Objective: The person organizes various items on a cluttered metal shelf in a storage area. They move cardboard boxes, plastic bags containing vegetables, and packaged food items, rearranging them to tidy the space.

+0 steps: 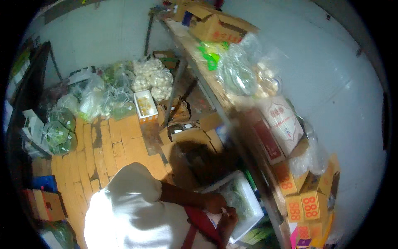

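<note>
My left hand (214,203) reaches in over a white foam box (253,216) at the lower right of the head view. Its fingers are closed near a small pale scrap (224,210), too small to name. Close by, my right hand (227,223) is also bent closed, its fingertips at the same scrap. Inside the box lie leafy greens under clear plastic (240,197). Part of the box is hidden behind my hands and forearm. A red strap or apron edge (201,220) crosses my white shirt.
A long shelf (207,83) on the right carries cartons (222,29), plastic bags (236,74) and orange-printed boxes (309,205). Open cardboard boxes (192,137) sit beneath it. Bagged vegetables (91,97) and a white foam tray (145,106) line the far wall. Flattened cardboard-like pieces (99,145) cover the floor.
</note>
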`<state>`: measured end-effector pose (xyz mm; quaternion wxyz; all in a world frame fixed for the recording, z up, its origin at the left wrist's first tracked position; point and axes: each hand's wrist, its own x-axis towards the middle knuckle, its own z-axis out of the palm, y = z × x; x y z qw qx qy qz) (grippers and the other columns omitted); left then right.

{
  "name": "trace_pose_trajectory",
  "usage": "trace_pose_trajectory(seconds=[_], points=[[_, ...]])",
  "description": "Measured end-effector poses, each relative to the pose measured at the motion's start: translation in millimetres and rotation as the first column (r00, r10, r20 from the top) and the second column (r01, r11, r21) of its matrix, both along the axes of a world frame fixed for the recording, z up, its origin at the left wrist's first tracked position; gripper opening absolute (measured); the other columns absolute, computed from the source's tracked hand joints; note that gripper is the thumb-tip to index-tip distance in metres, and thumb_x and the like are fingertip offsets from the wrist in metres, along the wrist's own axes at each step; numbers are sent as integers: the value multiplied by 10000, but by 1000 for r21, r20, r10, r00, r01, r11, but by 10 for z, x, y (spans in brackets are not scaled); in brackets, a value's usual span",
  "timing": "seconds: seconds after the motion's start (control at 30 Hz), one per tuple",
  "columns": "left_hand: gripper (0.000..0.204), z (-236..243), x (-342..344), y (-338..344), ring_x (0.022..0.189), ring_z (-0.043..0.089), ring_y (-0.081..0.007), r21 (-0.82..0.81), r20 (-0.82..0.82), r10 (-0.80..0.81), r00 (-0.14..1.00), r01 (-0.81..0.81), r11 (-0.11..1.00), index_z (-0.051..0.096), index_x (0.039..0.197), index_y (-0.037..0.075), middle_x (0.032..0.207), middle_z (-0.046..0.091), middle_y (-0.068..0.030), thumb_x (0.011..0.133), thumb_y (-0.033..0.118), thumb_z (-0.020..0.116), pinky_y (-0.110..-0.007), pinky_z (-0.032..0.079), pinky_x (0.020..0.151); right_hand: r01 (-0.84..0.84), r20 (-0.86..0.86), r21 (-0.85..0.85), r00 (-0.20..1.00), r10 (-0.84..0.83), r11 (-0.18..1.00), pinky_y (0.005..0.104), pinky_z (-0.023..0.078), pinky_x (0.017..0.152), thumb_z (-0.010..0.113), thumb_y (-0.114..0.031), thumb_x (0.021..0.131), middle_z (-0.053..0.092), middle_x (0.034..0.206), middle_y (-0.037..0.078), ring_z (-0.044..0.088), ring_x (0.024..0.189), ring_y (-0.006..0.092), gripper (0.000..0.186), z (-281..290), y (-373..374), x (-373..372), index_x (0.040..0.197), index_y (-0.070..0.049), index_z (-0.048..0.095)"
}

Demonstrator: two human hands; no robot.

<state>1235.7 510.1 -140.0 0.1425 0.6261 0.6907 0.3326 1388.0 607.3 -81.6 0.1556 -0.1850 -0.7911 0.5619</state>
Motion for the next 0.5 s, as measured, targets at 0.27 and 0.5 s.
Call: trace_pose_trajectory(seconds=[0.27, 0.5], points=[[252, 43, -327, -446, 823, 695, -359, 39, 24, 170, 985, -171, 985, 727, 876, 62, 857, 712, -173, 805, 295, 663, -473, 555, 714, -2, -228, 303, 971, 75, 953, 370, 482, 781, 648, 1, 790, 629, 904, 140, 583, 844, 237, 108, -95, -256, -320, 820, -42, 554], [289, 400, -516, -700, 739, 695, -382, 13, -144, 338, 930, -340, 940, 735, 872, 54, 809, 706, -172, 821, 329, 663, -518, 557, 669, -224, -186, 32, 956, 226, 974, 354, 473, 803, 619, -33, 827, 641, 929, 128, 571, 880, 195, 91, -170, -236, -603, 917, -35, 613]])
